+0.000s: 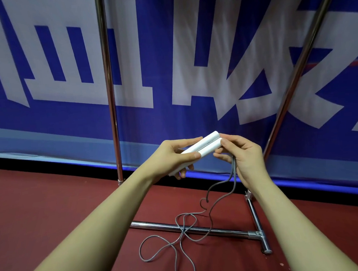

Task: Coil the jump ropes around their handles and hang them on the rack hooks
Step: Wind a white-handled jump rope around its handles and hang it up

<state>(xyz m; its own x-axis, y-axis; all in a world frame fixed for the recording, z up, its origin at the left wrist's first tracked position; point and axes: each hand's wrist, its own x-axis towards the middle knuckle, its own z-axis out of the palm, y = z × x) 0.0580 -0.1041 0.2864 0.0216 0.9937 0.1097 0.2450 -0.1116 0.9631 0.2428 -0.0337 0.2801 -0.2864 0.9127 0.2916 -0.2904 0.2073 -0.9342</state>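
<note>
1. So far, judging by how things lie, only the first step is done: the two white handles [200, 149] are brought together side by side at the centre of the frame, and no turn of cord is wound on them yet.
2. The left hand [175, 156] grips the pair from the left, thumb on top and fingers curled beneath; the right hand [240, 156] pinches the far ends with thumb and fingertips, where the cord leaves the handles.
3. The grey rope [181, 233] hangs down from the right hand and lies in loose, crossing loops on the floor [53, 216] in the lower middle of the frame, draped over the base bar of the rack [190, 229].
4. Left to do, in my judgement: wind the whole slack length round the handles, then lift the bundle to a hook. The hooks themselves are out of sight above the top edge.
5. Materials: the handles are smooth, matte white cylinders, probably plastic; the rope is a thin, round, springy cord that holds its curls.
6. The rack is shiny chromed tubing with a T-joint at lower right; the floor is dull red matting; behind stands a blue-and-white printed banner [189, 51], slightly creased.
</note>
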